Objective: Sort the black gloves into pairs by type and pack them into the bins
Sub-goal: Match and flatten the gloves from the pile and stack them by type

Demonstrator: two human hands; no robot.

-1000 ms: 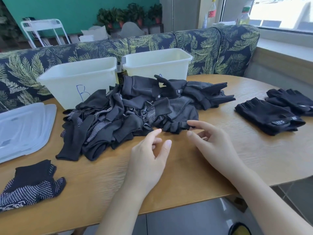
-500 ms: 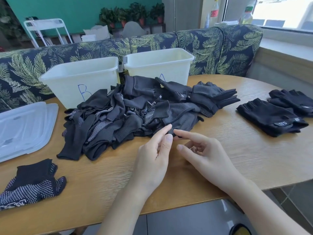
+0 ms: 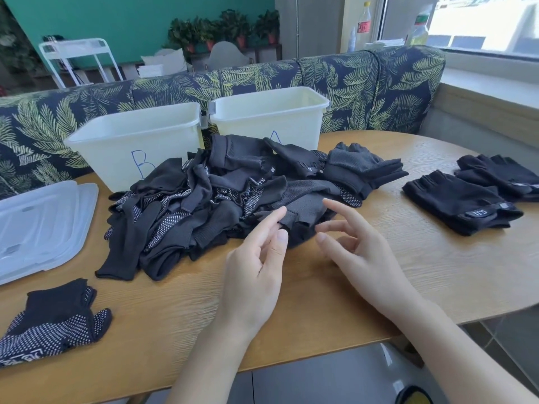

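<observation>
A tangled pile of black gloves (image 3: 221, 205) is heaped at the middle of the worktop (image 3: 379, 263), against two white bins marked B (image 3: 137, 141) and A (image 3: 271, 115) at the far edge. The left hand (image 3: 256, 275) and right hand (image 3: 358, 252) are held with fingers loosely spread at the pile's near side, nothing gripped. Fingerless gloves (image 3: 458, 199) are laid near the right edge, a dotted glove (image 3: 55, 319) near the left corner.
</observation>
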